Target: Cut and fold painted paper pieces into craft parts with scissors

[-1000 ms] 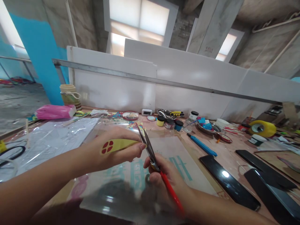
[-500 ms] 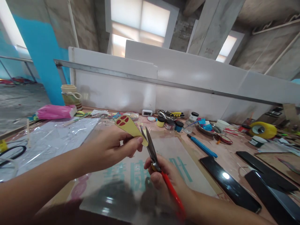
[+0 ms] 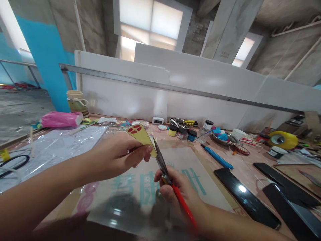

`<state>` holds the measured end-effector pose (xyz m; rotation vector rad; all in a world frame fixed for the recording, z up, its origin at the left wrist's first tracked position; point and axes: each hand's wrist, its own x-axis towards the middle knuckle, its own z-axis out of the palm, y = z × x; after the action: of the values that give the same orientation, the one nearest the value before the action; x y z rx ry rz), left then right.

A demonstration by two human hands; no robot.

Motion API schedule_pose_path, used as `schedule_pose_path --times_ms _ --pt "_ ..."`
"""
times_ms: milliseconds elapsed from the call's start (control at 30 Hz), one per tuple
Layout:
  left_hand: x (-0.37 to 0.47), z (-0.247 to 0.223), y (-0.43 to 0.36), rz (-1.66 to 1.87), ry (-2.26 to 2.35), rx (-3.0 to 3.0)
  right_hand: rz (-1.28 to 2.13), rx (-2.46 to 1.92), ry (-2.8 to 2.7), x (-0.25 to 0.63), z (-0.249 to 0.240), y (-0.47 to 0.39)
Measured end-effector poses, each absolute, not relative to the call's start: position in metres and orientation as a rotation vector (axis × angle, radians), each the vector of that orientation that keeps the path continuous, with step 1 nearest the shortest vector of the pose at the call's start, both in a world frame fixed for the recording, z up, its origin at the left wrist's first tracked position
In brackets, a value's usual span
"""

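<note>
Between the thumb and fingers of my left hand (image 3: 125, 152) is a yellow paw-shaped cutout (image 3: 142, 138) with dark red pad marks at its upper end. My right hand (image 3: 179, 187) grips a pair of scissors (image 3: 163, 165) with red handles. Their metal blades point up and lie against the right edge of the cutout, nearly closed. Part of the red handles is hidden by my right hand. Below both hands lies a clear plastic sheet (image 3: 120, 214) over paper with green lettering.
Paint jars (image 3: 192, 135) and a metal bowl (image 3: 222, 139) stand along the back. On the right lie a blue cutter (image 3: 218, 157), a black phone (image 3: 247, 197) and a roll of yellow tape (image 3: 283, 140). A pink tissue pack (image 3: 61, 119) sits at the back left.
The scissor blades have come closer together at the cutout's edge. My left hand and the cutout have shifted slightly.
</note>
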<state>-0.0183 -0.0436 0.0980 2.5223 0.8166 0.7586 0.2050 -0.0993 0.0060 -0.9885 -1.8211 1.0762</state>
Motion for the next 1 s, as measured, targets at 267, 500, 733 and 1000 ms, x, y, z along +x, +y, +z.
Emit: schedule_pose_path --times_ms 267,500,733,1000 --pt "-0.0169 0.1013 -0.0447 0.731 0.844 2.494 1.072 -1.005 -1.816 0.2065 0.0034 -0.0996" --pt "-0.0169 0.0996 -0.0446 0.725 0.859 2.448 1.092 -0.998 -1.790 0.2039 0.0039 -0.0993" --pt "-0.0186 0.1007 -0.0426 0.672 0.841 2.442 1.012 -0.995 -1.810 0.2042 0.0019 -0.0996" --pt "-0.0186 0.0996 -0.0436 0.713 0.848 2.424 1.043 -1.030 -1.781 0.2042 -0.0007 -0.0984"
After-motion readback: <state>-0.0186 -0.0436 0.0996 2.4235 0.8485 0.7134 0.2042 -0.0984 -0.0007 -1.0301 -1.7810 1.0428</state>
